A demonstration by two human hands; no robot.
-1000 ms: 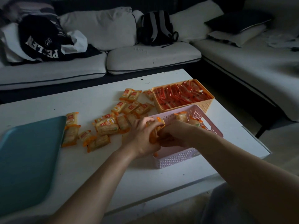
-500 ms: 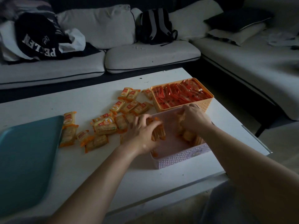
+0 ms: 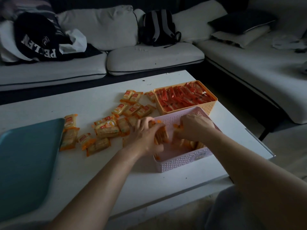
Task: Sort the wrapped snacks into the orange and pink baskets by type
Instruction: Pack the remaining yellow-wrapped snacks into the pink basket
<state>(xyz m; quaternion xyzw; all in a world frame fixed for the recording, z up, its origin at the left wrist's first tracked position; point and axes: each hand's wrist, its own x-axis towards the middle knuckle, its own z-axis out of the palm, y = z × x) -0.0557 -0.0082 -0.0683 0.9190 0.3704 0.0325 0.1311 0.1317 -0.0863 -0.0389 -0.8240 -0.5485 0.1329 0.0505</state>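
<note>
A pink basket stands near the table's front edge with several yellow cracker packs in its right part. Behind it an orange basket is full of red wrapped snacks. My left hand reaches over the pink basket's left rim, its fingers curled round a bundle of cracker packs. My right hand is inside the basket, fingers curled down on the packs there. More cracker packs lie loose on the white table, left of the baskets.
A teal tray lies at the table's left front. A sofa with cushions, a dark garment and a black backpack runs behind and to the right. A dark gap separates the table's right edge from the sofa.
My right hand moved from my left hand into the basket's right side and now presses low on the packs there. My left hand still holds its bundle at the left rim.
</note>
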